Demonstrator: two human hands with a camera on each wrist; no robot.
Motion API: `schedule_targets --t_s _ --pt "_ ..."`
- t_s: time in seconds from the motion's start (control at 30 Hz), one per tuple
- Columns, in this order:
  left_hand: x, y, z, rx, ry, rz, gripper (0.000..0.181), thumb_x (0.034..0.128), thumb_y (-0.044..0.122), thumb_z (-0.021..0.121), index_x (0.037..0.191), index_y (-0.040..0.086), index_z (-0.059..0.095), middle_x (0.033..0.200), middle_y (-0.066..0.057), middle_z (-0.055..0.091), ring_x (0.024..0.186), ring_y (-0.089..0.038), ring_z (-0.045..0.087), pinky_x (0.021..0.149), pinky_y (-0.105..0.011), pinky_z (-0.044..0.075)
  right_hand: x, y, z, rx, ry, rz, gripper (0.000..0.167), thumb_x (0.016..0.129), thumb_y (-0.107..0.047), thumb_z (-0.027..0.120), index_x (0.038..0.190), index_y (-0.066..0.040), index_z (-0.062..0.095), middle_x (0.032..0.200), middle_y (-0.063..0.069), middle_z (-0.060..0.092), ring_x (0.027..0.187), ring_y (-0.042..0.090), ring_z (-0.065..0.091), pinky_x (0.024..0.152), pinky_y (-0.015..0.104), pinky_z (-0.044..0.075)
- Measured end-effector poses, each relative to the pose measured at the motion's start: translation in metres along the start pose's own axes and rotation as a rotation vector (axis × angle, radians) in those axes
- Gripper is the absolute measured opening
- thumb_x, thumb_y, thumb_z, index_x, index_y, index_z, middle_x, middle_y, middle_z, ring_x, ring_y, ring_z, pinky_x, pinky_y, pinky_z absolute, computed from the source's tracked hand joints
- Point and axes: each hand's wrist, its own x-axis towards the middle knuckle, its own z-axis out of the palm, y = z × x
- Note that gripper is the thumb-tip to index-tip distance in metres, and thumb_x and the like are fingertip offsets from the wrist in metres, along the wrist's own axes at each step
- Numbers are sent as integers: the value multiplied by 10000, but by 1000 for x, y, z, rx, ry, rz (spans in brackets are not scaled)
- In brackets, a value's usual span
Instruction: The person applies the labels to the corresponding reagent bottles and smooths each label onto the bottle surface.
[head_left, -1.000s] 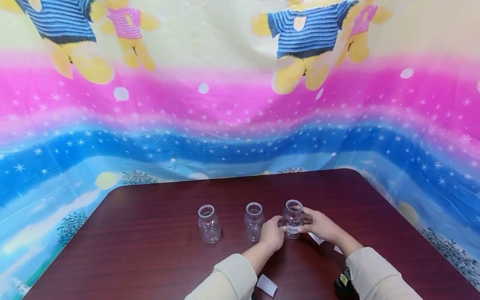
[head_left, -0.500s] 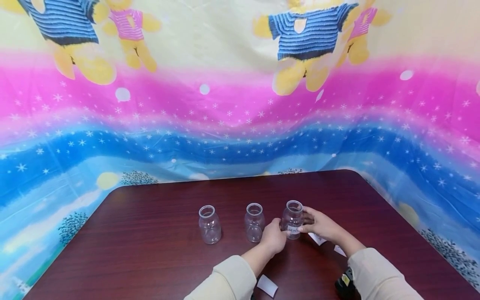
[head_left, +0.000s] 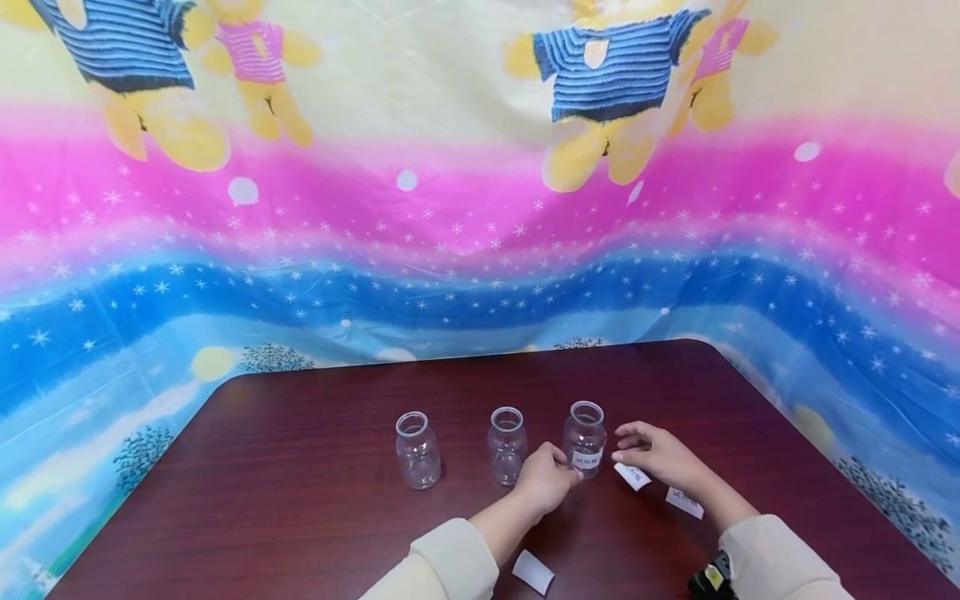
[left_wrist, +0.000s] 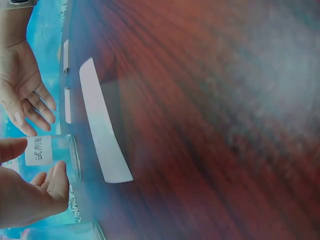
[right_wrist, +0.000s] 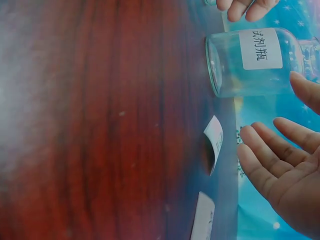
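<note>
A clear glass jar (head_left: 585, 435) stands upright on the right, a white label (head_left: 587, 460) with printed characters on its front. My left hand (head_left: 546, 481) is at its left side, fingers loosely bent; the left wrist view has the thumb (left_wrist: 14, 149) overlapping the label's edge, contact unclear. In the right wrist view a gap separates those left fingers (right_wrist: 246, 9) from the glass. To the jar's right, my right hand (head_left: 663, 457) is spread and holds nothing, its palm (right_wrist: 295, 192) facing the jar (right_wrist: 227, 65).
Two more clear jars (head_left: 418, 454) (head_left: 507, 450) stand in a row to the left. Printed white labels (head_left: 632, 477) (head_left: 684, 502) lie below the right hand. Another white piece (head_left: 533, 572) is near the front, and a black object (head_left: 711, 581) sits by the right sleeve.
My right hand has let go of the labelled jar and moved right. The left hand has shifted slightly down, and the label now shows fully in the head view.
</note>
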Motion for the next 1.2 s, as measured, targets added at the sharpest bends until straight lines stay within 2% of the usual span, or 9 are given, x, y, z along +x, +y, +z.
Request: schedule_targets --t_s 0.27,0.53,0.7,0.9,1.2 --pt "-7 6 4 -57 -54 18 205 700 107 676 806 39 515 648 25 518 574 -84 474 501 -232 388 -12 2 -6 -2 27 18 439 798 -179 602 1113 88 453 978 176 554 873 265 538 684 333 461" --pt "-11 14 14 -93 -120 -4 192 687 88 684 792 41 530 644 31 523 565 -72 477 511 -222 390 -23 7 -15 -42 44 34 409 804 -165 591 1094 94 463 954 154 572 878 269 540 688 330 454" --pt "-11 19 23 -100 -151 10 192 680 78 686 804 22 551 663 31 552 587 -66 499 542 -214 406 -31 11 -22 -61 49 80 417 810 -182 584 1102 89 461 942 127 582 870 257 546 676 339 458" --pt "-10 22 34 -131 -184 -9 195 681 65 685 826 20 563 651 34 548 569 -61 493 520 -205 402 -42 15 -29 -84 53 125 418 810 -195 582 1098 84 464 939 129 579 852 240 541 664 337 461" --pt "-5 27 50 -116 -176 12 200 662 64 696 808 27 564 615 48 527 541 -36 467 514 -177 387 -56 24 -43 -134 66 193 436 829 -211 561 1100 108 439 941 145 581 841 235 551 656 326 455"
